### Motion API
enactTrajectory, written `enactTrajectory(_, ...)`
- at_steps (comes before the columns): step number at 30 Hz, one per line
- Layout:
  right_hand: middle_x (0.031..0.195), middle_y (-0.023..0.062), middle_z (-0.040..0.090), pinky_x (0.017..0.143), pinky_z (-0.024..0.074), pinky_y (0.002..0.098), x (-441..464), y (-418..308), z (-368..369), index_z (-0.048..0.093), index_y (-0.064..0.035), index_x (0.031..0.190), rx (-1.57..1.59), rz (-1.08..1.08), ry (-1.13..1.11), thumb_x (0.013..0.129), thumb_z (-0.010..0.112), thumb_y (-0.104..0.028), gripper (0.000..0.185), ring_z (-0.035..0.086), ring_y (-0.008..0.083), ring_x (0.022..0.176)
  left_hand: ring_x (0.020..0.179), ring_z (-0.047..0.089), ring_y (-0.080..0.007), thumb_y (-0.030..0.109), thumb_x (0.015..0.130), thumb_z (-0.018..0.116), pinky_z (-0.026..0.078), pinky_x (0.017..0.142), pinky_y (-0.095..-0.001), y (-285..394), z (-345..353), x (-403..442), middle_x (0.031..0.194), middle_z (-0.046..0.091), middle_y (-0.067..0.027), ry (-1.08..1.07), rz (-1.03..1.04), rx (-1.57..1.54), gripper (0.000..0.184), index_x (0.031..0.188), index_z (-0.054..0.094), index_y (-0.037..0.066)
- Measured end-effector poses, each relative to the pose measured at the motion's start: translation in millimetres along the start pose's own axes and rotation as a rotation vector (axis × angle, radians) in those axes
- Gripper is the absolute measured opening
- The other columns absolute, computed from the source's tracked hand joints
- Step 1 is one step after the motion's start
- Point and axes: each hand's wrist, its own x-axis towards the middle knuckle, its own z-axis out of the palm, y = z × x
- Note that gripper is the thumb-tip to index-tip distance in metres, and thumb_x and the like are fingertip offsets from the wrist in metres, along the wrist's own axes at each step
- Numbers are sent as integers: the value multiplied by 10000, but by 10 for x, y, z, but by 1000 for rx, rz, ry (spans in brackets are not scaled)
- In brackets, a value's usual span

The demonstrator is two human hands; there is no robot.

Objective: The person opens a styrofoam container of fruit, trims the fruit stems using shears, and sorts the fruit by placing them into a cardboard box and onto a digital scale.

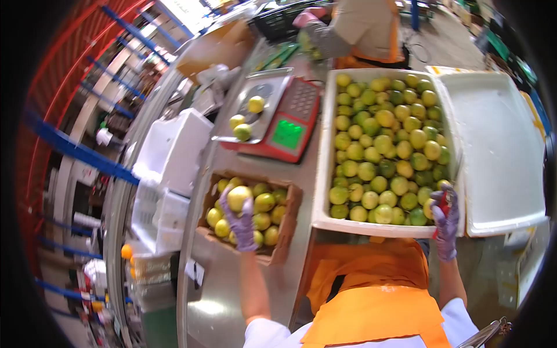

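Note:
My left hand (239, 218), in a purple glove, grips a round yellow-green fruit (239, 198) above a small cardboard box (295, 216). Similar fruits fill that box. My right hand (445, 223), also gloved, is closed around red-handled clippers (445, 204) at the near right corner of a large white foam box (387, 230); the blades are not clear. A deep layer of yellow and green fruits (383, 143) lies in the foam box. Beyond the cardboard box stands a red scale (279, 152) with a lit green display and 3 fruits (242, 131) on its metal pan.
An upturned white foam lid (493, 156) lies right of the foam box. White foam boxes (174, 151) stand left of the metal table (232, 296). Across the table is another person (368, 29) with a grey sleeve. A white paper and pen (195, 272) rest near the left edge.

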Motion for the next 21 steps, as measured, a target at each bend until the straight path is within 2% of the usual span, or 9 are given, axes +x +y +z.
enactTrajectory(3,1077,27,593,632,412,170,7,-141,169,496,-84,1342,-33,67,23,852,579,-2,503,488,40,741,1265,456,-297,147,834,704,346,1097,-409,56,-110,5,1334,487,-157,-27,312,508,569,1329,462,7)
enactTrajectory(5,1074,25,587,647,422,174,3,-283,297,487,-83,1336,40,163,14,842,587,8,513,491,43,753,1265,467,-285,110,840,683,341,1101,-399,248,180,-79,1359,500,-143,-59,403,498,533,1329,490,20)
enactTrajectory(9,1082,41,584,719,457,203,-14,-236,342,456,-72,1345,67,100,-73,820,607,-3,551,515,70,803,1208,516,-283,109,837,678,376,1071,-377,533,1051,-275,1267,564,-146,-434,472,252,414,1229,574,28)
enactTrajectory(10,1094,46,583,753,462,217,-25,-311,332,448,-64,1349,-51,121,-68,815,601,-6,559,521,83,836,1169,547,-299,161,837,682,406,1046,-390,532,1274,-313,1199,603,-152,-515,537,310,366,1175,610,39)
enactTrajectory(12,1133,59,570,805,464,238,-58,-306,344,429,-54,1364,-87,60,-41,800,582,3,588,525,103,900,1162,544,-379,329,814,694,415,1018,-467,280,1718,-471,1191,614,-205,-674,531,419,499,1197,595,25)
enactTrajectory(14,1244,75,517,846,460,255,-82,-93,154,395,-51,1402,-19,-17,-129,774,544,36,651,521,126,992,1200,515,-406,439,814,658,410,1016,-500,347,2024,-593,1306,557,-216,-712,546,613,589,1220,586,19)
enactTrajectory(15,1299,80,483,855,457,252,-80,9,106,391,-57,1409,3,-76,-99,759,526,58,674,519,136,1019,1253,483,-415,510,835,625,387,1047,-508,235,2252,-640,1378,485,-249,-795,427,706,642,1273,551,45)
enactTrajectory(17,1358,75,470,854,459,246,-109,96,21,398,-77,1432,36,-62,-59,781,533,63,680,532,137,1058,1269,473,-428,550,824,628,385,1046,-518,769,2369,-492,1478,387,-224,-1092,63,915,710,1347,503,87)
enactTrajectory(21,1308,46,497,788,469,235,-114,281,-90,432,-65,1403,5,-62,-10,798,587,-9,627,565,122,999,1280,481,-416,598,825,616,389,1033,-537,508,2540,-508,1553,278,-198,-1098,-122,878,797,1457,414,155)
